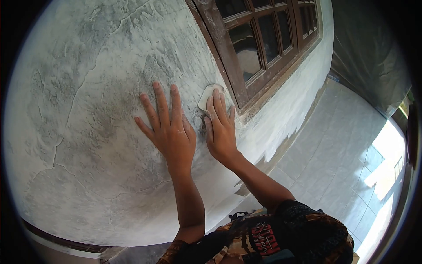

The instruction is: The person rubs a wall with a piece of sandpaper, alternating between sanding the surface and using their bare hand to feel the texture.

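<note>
My left hand (pixel 172 132) lies flat on the rough plastered wall (pixel 101 114), fingers spread, holding nothing. Just to its right, my right hand (pixel 221 127) presses a pale, round-cornered sheet (pixel 205 97), which looks like sandpaper, against the wall beside the window frame. The fingers cover much of the sheet, so its working face is hidden. White dust marks the fingers of both hands. Grey smears, ridges and long cracks run over the wall's white coat around the hands.
A brown wooden window frame (pixel 239 94) with glass panes borders the wall near my right hand. Grey floor tiles (pixel 307 136) extend along the wall's base. A dark sheet (pixel 369 57) hangs at the upper right, and sunlight falls on the floor below it.
</note>
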Motion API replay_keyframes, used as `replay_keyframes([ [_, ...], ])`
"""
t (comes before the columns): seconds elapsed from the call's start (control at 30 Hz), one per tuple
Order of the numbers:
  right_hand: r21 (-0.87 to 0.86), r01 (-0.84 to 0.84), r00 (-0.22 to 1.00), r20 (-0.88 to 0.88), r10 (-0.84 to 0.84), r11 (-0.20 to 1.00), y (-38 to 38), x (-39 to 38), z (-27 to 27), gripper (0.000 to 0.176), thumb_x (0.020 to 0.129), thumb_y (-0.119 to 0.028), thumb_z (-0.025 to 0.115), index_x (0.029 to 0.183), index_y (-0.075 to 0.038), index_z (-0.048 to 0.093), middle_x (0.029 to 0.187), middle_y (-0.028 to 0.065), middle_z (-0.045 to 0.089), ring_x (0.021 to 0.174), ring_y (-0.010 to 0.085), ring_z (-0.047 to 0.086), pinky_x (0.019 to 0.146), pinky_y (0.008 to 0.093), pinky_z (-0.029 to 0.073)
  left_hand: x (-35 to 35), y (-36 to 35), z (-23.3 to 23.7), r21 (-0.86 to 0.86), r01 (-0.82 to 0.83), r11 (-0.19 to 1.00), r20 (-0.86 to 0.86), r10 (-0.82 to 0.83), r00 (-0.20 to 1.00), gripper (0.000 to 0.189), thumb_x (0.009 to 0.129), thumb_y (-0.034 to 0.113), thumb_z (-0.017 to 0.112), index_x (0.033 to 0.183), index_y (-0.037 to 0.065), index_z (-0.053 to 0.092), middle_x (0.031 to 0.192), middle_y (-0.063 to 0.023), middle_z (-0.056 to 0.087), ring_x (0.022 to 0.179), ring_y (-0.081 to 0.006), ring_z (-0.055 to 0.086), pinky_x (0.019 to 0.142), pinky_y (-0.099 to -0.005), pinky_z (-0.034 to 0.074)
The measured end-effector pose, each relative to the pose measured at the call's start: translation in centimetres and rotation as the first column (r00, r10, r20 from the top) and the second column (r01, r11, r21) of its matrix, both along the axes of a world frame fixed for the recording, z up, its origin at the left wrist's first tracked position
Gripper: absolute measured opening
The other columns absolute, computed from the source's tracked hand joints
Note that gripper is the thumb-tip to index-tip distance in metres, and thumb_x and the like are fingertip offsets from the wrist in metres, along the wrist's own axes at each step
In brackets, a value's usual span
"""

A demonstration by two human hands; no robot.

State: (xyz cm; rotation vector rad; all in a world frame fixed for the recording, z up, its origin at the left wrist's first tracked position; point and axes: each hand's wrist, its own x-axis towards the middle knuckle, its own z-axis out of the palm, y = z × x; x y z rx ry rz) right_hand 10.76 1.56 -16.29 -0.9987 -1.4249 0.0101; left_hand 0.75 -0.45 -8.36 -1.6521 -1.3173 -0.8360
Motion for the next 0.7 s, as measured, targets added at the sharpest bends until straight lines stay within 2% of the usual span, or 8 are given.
replay_keyframes([
  [0.1, 0.017, 0.009, 1.0, -0.021, -0.008, 1.0, 1.8, 1.4, 2.2, 0.052, 0.101, -0.009, 0.049, 0.151, -0.001, 0.039, 0.163, 0.0202, 0.024, 0.152, 0.0372, 0.02, 0.114, 0.0701, 0.011, 0.0, 0.1, -0.1, 0.003, 0.006, 1.0, 0.003, -0.006, 1.0, 0.054, 0.097, 0.021, 0.051, 0.15, 0.029, 0.047, 0.165, -0.0012, 0.029, 0.154, -0.0319, 0.018, 0.12, -0.064, 0.006],
  [0.2, 0.107, -0.08, 0.975, -0.196, 0.1, 0.991, 3.0, 2.4, 5.6, 0.05, 0.102, -0.012, 0.047, 0.151, -0.001, 0.039, 0.163, 0.0207, 0.024, 0.152, 0.0374, 0.02, 0.114, 0.0709, 0.01, 0.2, -0.1, 0.0, -0.019, -0.009, 1.0, 0.0, 0.009, 1.0, 0.05, 0.1, 0.023, 0.047, 0.151, 0.027, 0.046, 0.165, -0.0044, 0.027, 0.153, -0.0362, 0.018, 0.116, -0.0691, 0.011],
  [0.33, -0.008, 0.044, 0.995, 0.086, -0.043, 0.999, 0.1, -0.4, 1.1, 0.051, 0.104, -0.016, 0.044, 0.151, 0.002, 0.036, 0.164, 0.0214, 0.022, 0.152, 0.0385, 0.02, 0.113, 0.0717, 0.012, 0.3, -0.1, 0.0, -0.019, 0.002, 1.0, 0.014, -0.002, 1.0, 0.051, 0.101, 0.022, 0.047, 0.151, 0.027, 0.046, 0.165, -0.0044, 0.027, 0.153, -0.0361, 0.018, 0.116, -0.0695, 0.011],
  [0.43, 0.01, 0.062, 0.998, -0.008, -0.062, 0.998, 2.3, 2.0, 4.5, 0.05, 0.104, -0.017, 0.044, 0.15, 0.002, 0.038, 0.164, 0.0212, 0.022, 0.152, 0.0382, 0.02, 0.113, 0.0719, 0.01, 0.3, -0.1, -0.2, -0.033, -0.01, 0.999, 0.009, 0.01, 1.0, 0.05, 0.101, 0.021, 0.047, 0.151, 0.027, 0.046, 0.165, -0.0044, 0.027, 0.153, -0.0361, 0.018, 0.116, -0.0697, 0.011],
  [0.5, 0.039, -0.114, 0.967, -0.224, 0.12, 0.993, 3.4, 3.3, 6.5, 0.05, 0.104, -0.017, 0.044, 0.149, 0.002, 0.039, 0.164, 0.0203, 0.023, 0.152, 0.0383, 0.021, 0.113, 0.0721, 0.01, 0.4, -0.1, -0.2, -0.013, 0.016, 1.0, 0.042, -0.015, 0.999, 0.056, 0.096, 0.019, 0.052, 0.151, 0.029, 0.046, 0.165, -0.001, 0.028, 0.154, -0.0321, 0.018, 0.119, -0.0636, 0.005],
  [0.53, 0.035, -0.115, 0.967, -0.225, 0.12, 0.993, 2.7, 2.4, 5.5, 0.05, 0.104, -0.017, 0.044, 0.149, 0.002, 0.039, 0.164, 0.0203, 0.023, 0.152, 0.0383, 0.021, 0.113, 0.0721, 0.01, 0.3, -0.2, -0.2, -0.017, 0.014, 1.0, 0.042, -0.014, 0.999, 0.056, 0.096, 0.019, 0.052, 0.151, 0.029, 0.046, 0.165, -0.001, 0.028, 0.154, -0.0321, 0.018, 0.119, -0.0636, 0.005],
  [0.63, -0.001, 0.004, 0.998, 0.07, -0.004, 1.0, -0.4, -0.3, 1.6, 0.048, 0.105, -0.016, 0.042, 0.149, 0.003, 0.038, 0.163, 0.0216, 0.024, 0.15, 0.0405, 0.024, 0.113, 0.0716, 0.013, 0.5, 0.0, 0.0, -0.004, 0.008, 1.0, 0.041, -0.008, 0.999, 0.055, 0.096, 0.02, 0.051, 0.151, 0.029, 0.046, 0.165, -0.001, 0.029, 0.154, -0.0319, 0.018, 0.12, -0.0634, 0.005],
  [0.7, 0.046, 0.003, 0.999, -0.033, -0.001, 0.999, 1.8, 1.3, 4.0, 0.049, 0.105, -0.016, 0.043, 0.15, 0.003, 0.038, 0.162, 0.0217, 0.025, 0.15, 0.0403, 0.024, 0.113, 0.0715, 0.013, 0.4, 0.0, -0.2, -0.005, 0.011, 1.0, 0.042, -0.011, 0.999, 0.055, 0.097, 0.021, 0.051, 0.151, 0.029, 0.047, 0.165, -0.0009, 0.028, 0.154, -0.0319, 0.018, 0.12, -0.0634, 0.005],
])
